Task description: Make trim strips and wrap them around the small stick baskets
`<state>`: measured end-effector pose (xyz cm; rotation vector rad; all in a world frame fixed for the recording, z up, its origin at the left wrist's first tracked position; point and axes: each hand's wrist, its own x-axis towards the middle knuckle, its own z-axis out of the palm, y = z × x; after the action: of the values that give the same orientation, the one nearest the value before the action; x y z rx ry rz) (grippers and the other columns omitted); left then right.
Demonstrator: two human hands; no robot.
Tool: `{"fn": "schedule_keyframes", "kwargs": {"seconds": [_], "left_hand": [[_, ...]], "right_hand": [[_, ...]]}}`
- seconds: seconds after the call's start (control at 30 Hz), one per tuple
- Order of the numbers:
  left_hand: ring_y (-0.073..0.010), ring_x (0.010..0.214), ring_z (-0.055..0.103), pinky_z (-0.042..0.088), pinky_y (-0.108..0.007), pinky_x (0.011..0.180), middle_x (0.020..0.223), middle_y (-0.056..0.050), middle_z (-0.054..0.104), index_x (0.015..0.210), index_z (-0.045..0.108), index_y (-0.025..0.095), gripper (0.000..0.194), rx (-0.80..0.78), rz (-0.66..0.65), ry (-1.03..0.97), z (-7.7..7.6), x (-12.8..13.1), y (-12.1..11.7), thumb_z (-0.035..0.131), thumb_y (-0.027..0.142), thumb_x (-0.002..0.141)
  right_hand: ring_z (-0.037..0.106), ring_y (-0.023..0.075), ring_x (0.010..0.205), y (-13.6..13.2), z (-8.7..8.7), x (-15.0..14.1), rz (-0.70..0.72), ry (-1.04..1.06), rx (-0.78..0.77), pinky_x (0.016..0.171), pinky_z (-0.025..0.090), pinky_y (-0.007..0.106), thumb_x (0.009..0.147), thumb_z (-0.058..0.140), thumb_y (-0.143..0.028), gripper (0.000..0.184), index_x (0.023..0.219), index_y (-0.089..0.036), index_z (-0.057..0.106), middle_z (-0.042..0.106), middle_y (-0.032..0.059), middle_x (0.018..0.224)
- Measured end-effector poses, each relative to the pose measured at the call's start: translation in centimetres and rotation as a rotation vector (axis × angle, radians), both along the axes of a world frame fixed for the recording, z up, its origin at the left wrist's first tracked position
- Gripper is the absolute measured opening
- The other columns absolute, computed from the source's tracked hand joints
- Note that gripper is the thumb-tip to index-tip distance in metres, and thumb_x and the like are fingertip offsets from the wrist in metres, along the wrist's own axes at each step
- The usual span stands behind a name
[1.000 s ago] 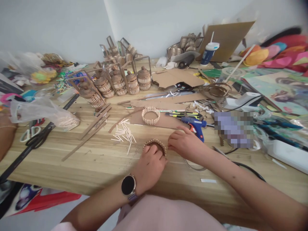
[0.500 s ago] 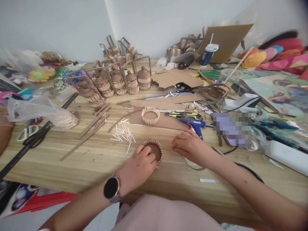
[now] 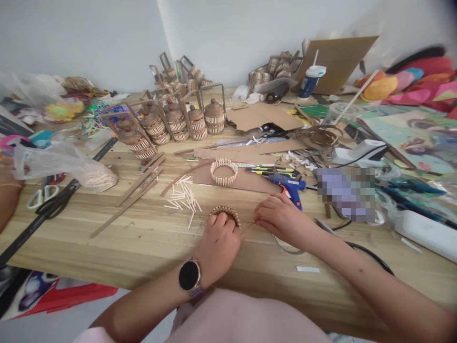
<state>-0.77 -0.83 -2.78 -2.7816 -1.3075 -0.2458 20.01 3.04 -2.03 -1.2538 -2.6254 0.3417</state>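
Just beside the left hand (image 3: 219,243), closed on a stick-walled ring (image 3: 224,209), pinching a thin strip (image 3: 285,249) with the right hand (image 3: 280,215).

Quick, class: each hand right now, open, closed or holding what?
Left hand: holding the nearer stick ring.
Right hand: fingers closed, apparently on a thin strip.

Wooden table (image 3: 143,257) — loose sticks (image 3: 187,196), lidded baskets (image 3: 175,126)

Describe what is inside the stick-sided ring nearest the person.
A little brown shows inside the stick-sided ring, by its far wall; the left hand hides most of the rest.
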Motion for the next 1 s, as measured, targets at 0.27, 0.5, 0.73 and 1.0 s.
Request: {"fn": "schedule_keyframes", "kwargs": {"seconds": [0.27, 0.5, 0.73, 1.0], "left_hand": [[-0.0215, 0.084, 0.05, 0.035, -0.038, 0.074, 0.076, -0.002, 0.064, 0.073, 0.064, 0.018, 0.025, -0.112, -0.168, -0.024, 0.7, -1.3, 0.5, 0.057, 0.028, 0.095], [-0.0216, 0.082, 0.055, 0.04, -0.038, 0.078, 0.076, -0.004, 0.065, 0.074, 0.067, 0.016, 0.026, -0.127, -0.127, -0.041, 0.4, -1.2, 0.5, 0.053, 0.023, 0.094], [-0.0205, 0.078, 0.057, 0.041, -0.038, 0.081, 0.073, -0.003, 0.066, 0.071, 0.067, 0.016, 0.028, -0.106, -0.172, -0.049, 0.0, -1.2, 0.8, 0.052, 0.023, 0.094], [-0.0218, 0.09, 0.053, 0.034, -0.04, 0.089, 0.081, -0.001, 0.07, 0.082, 0.068, 0.017, 0.019, -0.063, -0.405, 0.046, 0.5, -2.6, 1.8, 0.06, 0.031, 0.092]], "right_hand": [[0.062, 0.0177, 0.08, -0.8, -0.2, -0.1, 0.061, -0.007, 0.116, 0.099, 0.034, 0.041, 0.091, 0.054, -0.016, 0.015, 0.082, -0.022, 0.065, 0.068, 0.0022, 0.081], [0.062, 0.0173, 0.08, -1.3, -0.9, 0.3, 0.079, 0.031, 0.149, 0.095, 0.036, 0.038, 0.093, 0.049, -0.014, 0.017, 0.086, -0.02, 0.064, 0.068, 0.0031, 0.081], [0.065, 0.0198, 0.081, -0.3, -1.7, -0.1, 0.009, 0.028, 0.145, 0.1, 0.035, 0.046, 0.086, 0.056, -0.009, 0.033, 0.117, -0.019, 0.059, 0.072, 0.0026, 0.084], [0.065, 0.0197, 0.087, -1.4, -0.8, 0.0, 0.076, 0.04, 0.131, 0.102, 0.034, 0.045, 0.09, 0.052, -0.011, 0.03, 0.117, -0.022, 0.058, 0.071, 0.004, 0.09]]}}
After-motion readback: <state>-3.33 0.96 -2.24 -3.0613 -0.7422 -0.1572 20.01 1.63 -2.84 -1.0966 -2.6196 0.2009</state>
